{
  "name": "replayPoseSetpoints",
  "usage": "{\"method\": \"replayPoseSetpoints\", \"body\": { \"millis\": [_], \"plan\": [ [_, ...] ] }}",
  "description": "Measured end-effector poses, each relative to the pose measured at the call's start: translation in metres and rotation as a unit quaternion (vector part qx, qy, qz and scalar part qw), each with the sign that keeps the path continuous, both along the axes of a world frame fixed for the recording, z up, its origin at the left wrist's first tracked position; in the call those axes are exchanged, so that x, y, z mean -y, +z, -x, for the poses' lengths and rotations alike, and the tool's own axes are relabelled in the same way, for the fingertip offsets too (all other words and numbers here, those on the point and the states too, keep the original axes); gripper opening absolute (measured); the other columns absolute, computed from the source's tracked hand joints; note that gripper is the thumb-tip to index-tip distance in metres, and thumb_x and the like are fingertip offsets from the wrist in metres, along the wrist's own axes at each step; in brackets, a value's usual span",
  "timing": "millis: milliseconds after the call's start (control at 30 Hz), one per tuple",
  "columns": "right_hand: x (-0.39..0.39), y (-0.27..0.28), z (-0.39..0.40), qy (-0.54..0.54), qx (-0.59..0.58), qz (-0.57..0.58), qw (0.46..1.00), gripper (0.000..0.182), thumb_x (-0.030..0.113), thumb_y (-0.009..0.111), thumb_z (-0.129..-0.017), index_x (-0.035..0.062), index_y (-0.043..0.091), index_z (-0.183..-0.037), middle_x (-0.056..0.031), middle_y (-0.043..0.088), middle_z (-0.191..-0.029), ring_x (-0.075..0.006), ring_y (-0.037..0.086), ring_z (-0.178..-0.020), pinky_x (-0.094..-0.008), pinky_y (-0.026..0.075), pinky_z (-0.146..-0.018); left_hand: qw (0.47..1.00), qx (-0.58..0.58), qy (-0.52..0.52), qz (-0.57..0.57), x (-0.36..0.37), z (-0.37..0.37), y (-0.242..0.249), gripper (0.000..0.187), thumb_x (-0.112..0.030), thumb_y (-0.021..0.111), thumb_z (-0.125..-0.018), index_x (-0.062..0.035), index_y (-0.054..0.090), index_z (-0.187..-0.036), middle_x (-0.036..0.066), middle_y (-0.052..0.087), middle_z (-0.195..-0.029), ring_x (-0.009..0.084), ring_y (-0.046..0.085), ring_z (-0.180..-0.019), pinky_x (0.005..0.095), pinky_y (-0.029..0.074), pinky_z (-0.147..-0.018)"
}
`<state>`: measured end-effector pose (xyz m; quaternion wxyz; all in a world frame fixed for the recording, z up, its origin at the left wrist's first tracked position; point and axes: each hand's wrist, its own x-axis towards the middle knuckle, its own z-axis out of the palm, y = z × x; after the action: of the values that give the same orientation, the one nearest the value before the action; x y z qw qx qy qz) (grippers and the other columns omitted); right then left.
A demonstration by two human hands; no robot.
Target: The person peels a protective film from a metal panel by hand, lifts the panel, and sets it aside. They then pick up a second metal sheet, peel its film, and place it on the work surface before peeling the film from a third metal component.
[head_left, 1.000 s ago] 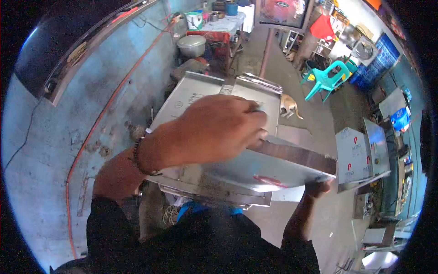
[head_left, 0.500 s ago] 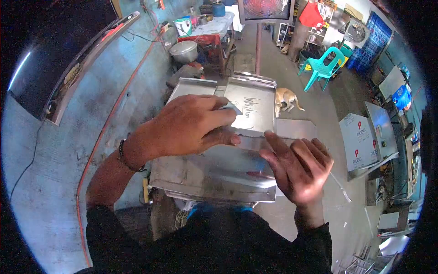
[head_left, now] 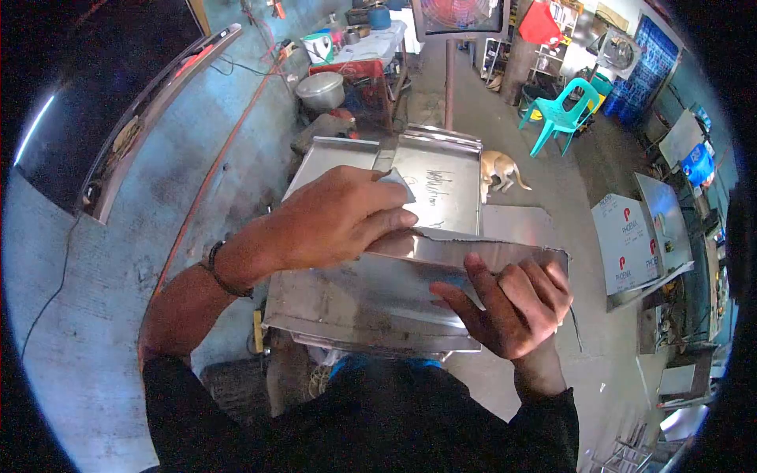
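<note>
My left hand (head_left: 347,213) is closed, pinching a small flat grey piece (head_left: 400,188) of a material I cannot make out. Its fingertips rest by the upper edge of a bent, shiny sheet-metal strip (head_left: 441,251). Along that edge runs a dark, ragged line. At the strip's right end my right hand (head_left: 516,307) curls several fingers against the metal, thumb and index finger stretched out over the near face. Where those curled fingers grip is partly hidden. Below the strip lies a metal-topped work surface (head_left: 355,311).
Two shallow metal trays stand beyond my hands, one (head_left: 436,185) with handwriting on it. A dog (head_left: 499,169) lies on the floor past them. A fan (head_left: 461,16) stands ahead, a green chair (head_left: 564,114) to the right. Printed sheets (head_left: 627,240) lean at right; a blue wall (head_left: 158,181) runs left.
My right hand's index finger has come down off the strip's upper edge onto its near face. More of the strip shows between my hands. My left hand still pinches the grey piece.
</note>
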<state>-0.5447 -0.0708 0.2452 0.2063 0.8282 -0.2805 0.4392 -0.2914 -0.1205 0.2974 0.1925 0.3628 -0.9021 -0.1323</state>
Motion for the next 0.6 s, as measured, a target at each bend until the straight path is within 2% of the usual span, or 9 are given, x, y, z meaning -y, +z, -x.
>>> {"method": "replayPoseSetpoints", "body": {
  "millis": [133, 267, 333, 367, 433, 467, 533, 600],
  "plan": [
    [0.002, 0.003, 0.0, 0.019, 0.001, -0.006, 1.0, 0.047, 0.028, 0.09, -0.067, -0.001, 0.069, -0.097, 0.0024, 0.049, -0.067, -0.0125, 0.052, -0.051, -0.0282, 0.033, -0.045, 0.998, -0.024, 0.02, -0.048, 0.006, -0.001, 0.002, 0.033, -0.027, 0.06, -0.095, 0.0004, 0.055, -0.079, 0.017, 0.053, -0.069, 0.0372, 0.054, -0.066, 0.0441, 0.04, -0.062],
    [0.003, 0.002, 0.001, 0.02, -0.003, -0.017, 1.0, 0.044, 0.027, 0.09, -0.068, -0.0004, 0.069, -0.096, 0.0021, 0.049, -0.067, -0.0126, 0.052, -0.052, -0.0282, 0.032, -0.045, 0.991, -0.009, 0.06, -0.116, 0.009, 0.001, 0.009, 0.037, -0.029, 0.06, -0.096, 0.0014, 0.052, -0.076, 0.017, 0.049, -0.065, 0.0358, 0.054, -0.065, 0.0429, 0.04, -0.061],
    [0.003, 0.002, 0.0, 0.017, 0.009, -0.002, 1.0, 0.039, 0.025, 0.09, -0.068, 0.0003, 0.07, -0.092, 0.0024, 0.048, -0.067, -0.0118, 0.052, -0.052, -0.0283, 0.032, -0.045, 0.997, 0.036, -0.013, -0.062, 0.011, 0.001, 0.01, 0.038, -0.032, 0.062, -0.095, 0.0001, 0.053, -0.078, 0.016, 0.05, -0.067, 0.0356, 0.055, -0.066, 0.043, 0.041, -0.061],
    [0.004, 0.003, 0.0, 0.017, 0.007, -0.003, 1.0, 0.039, 0.025, 0.09, -0.068, 0.0003, 0.07, -0.092, 0.0024, 0.048, -0.067, -0.0118, 0.052, -0.052, -0.0283, 0.032, -0.045, 0.997, 0.033, -0.013, -0.063, 0.009, 0.001, 0.01, 0.038, -0.032, 0.062, -0.095, 0.0001, 0.053, -0.078, 0.016, 0.05, -0.067, 0.0356, 0.055, -0.066, 0.043, 0.041, -0.061],
    [0.006, 0.002, 0.0, 0.013, 0.005, -0.002, 1.0, 0.035, 0.024, 0.089, -0.068, 0.0016, 0.071, -0.088, 0.0026, 0.048, -0.065, -0.0111, 0.052, -0.051, -0.0281, 0.032, -0.045, 0.999, 0.024, -0.02, 0.027, 0.004, -0.001, 0.012, 0.037, -0.036, 0.064, -0.092, -0.0028, 0.054, -0.08, 0.015, 0.052, -0.071, 0.0361, 0.056, -0.068, 0.0445, 0.042, -0.062],
    [0.006, 0.002, 0.0, 0.012, 0.003, -0.001, 1.0, 0.035, 0.024, 0.089, -0.068, 0.0016, 0.071, -0.088, 0.0026, 0.048, -0.065, -0.0111, 0.052, -0.051, -0.0281, 0.032, -0.045, 0.999, 0.022, -0.021, 0.028, 0.004, -0.003, 0.014, 0.037, -0.036, 0.064, -0.092, -0.0028, 0.054, -0.08, 0.015, 0.052, -0.071, 0.0361, 0.056, -0.068, 0.0445, 0.042, -0.062],
    [0.005, 0.003, -0.001, 0.025, 0.021, -0.007, 0.999, 0.035, 0.024, 0.09, -0.066, 0.0019, 0.071, -0.086, 0.0026, 0.048, -0.065, -0.0109, 0.051, -0.051, -0.0278, 0.032, -0.044, 0.991, 0.113, -0.07, 0.017, 0.009, -0.004, 0.018, 0.035, -0.036, 0.066, -0.091, -0.0054, 0.055, -0.08, 0.014, 0.054, -0.075, 0.0373, 0.058, -0.071, 0.0465, 0.043, -0.063],
    [0.0, 0.004, -0.001, 0.023, 0.017, -0.017, 0.999, 0.036, 0.024, 0.09, -0.066, 0.0017, 0.071, -0.086, 0.0023, 0.048, -0.065, -0.0112, 0.051, -0.051, -0.0277, 0.032, -0.044, 0.99, 0.097, -0.106, 0.018, 0.014, -0.004, 0.016, 0.035, -0.036, 0.065, -0.092, -0.0048, 0.055, -0.08, 0.014, 0.054, -0.074, 0.0376, 0.058, -0.072, 0.0474, 0.043, -0.063]
  ]
}}
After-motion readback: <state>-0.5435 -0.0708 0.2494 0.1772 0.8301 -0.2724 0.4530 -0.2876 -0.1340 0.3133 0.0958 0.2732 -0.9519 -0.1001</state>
